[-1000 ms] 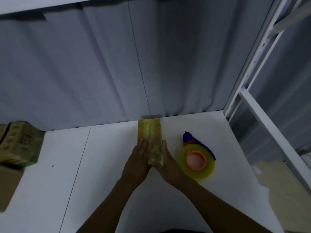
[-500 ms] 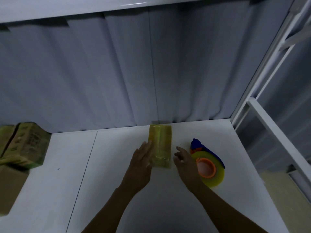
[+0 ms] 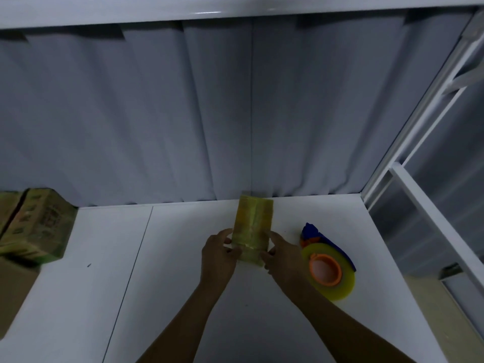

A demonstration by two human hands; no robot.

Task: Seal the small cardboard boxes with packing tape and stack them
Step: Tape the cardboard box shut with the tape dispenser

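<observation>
Sealing looks done on the small box (image 3: 252, 229). The left hand (image 3: 217, 255) and right hand (image 3: 282, 255) grip its near end. Next, I think, it needs carrying to the stack of boxes (image 3: 36, 226).

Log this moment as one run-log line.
left hand: grips small box near end | right hand: grips same end | tape dispenser: on table right of box, untouched | other boxes: far left

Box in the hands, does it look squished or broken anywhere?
Nothing stands out. The small cardboard box looks whole, covered in yellowish tape, gripped at its near end by the left hand and right hand. The tape dispenser lies flat beside it on the table.
</observation>
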